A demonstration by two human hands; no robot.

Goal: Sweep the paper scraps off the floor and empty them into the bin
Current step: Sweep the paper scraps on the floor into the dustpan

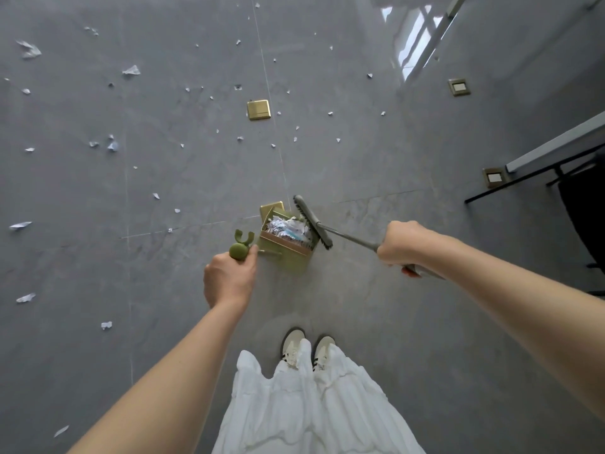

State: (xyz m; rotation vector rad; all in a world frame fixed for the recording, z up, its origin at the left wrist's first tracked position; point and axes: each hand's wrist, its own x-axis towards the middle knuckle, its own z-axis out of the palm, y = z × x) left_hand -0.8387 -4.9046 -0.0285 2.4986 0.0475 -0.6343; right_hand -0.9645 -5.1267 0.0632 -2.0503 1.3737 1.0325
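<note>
Her left hand (229, 280) has its grip curled round the green dustpan's (286, 239) handle, right hand (404, 244) clenched on the broom (312, 221); swept scraps sit in the pan, more paper scraps (131, 71) litter the floor (183, 178) — she'd best keep the pan flat, bristles pressed low

Both bare arms reach forward and down from the bottom corners. Left hand (229, 278) back-of-hand up, fingers curled round the green dustpan handle (240, 249), wrist roughly straight. Right hand (404, 244) further out and higher in view, fist closed round the broom handle (355, 239), knuckles facing left, forearm running diagonally from lower right. Hands well apart. White skirt and two pale shoes below.
</note>
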